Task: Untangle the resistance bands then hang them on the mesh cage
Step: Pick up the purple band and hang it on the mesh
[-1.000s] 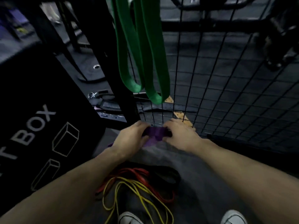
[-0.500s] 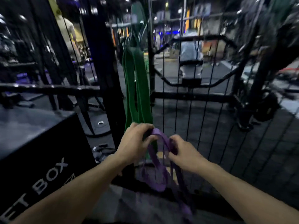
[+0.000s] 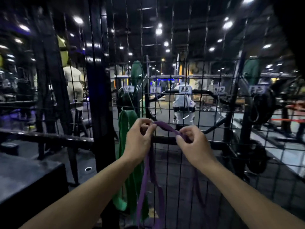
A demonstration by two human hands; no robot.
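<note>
Up from the floor came both hands, lifting the purple band [image 3: 166,128] to the mesh cage [image 3: 206,113].
Left hand [image 3: 138,142] and right hand [image 3: 193,144] pinch it; it runs sideways between them, touching the wires, beside the hung green band [image 3: 125,129].

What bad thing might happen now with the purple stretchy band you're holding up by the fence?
1. The purple band is only pinched between the left hand and right hand, not hooked on the mesh cage; a loose grip might drop it.
2. Its hanging loops lie against the green band already hung there, so they may tangle together.
</note>
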